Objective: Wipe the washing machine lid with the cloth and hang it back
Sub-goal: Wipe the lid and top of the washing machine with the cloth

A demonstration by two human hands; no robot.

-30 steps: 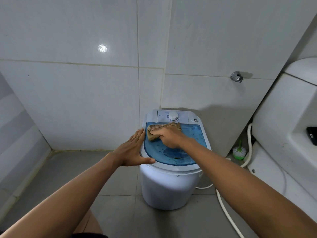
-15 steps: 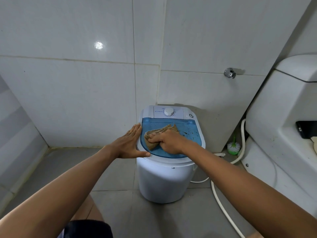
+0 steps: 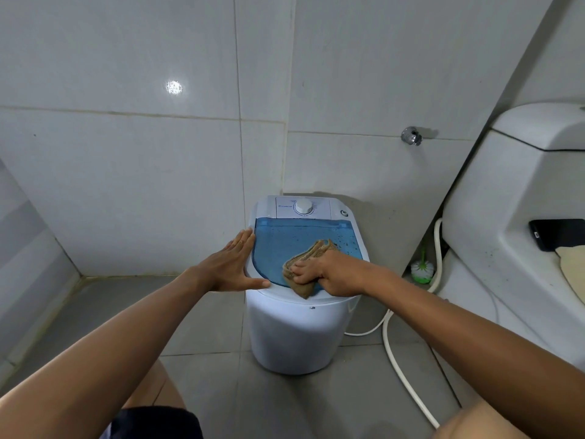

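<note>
A small white washing machine stands on the floor in the wall corner, with a translucent blue lid and a white dial at the back. My right hand presses a folded tan cloth onto the lid's front right part, near the rim. Dark specks dot the lid's far right area. My left hand lies flat with fingers spread against the machine's left rim, thumb on the front edge.
A white toilet stands at the right, with a black phone on it. A white hose runs across the floor beside the machine. A green toilet brush sits in the gap. A chrome tap sticks out of the tiled wall.
My right hand has dragged the cloth from the lid's back left toward the front right edge. My left hand has stayed on the left rim.
</note>
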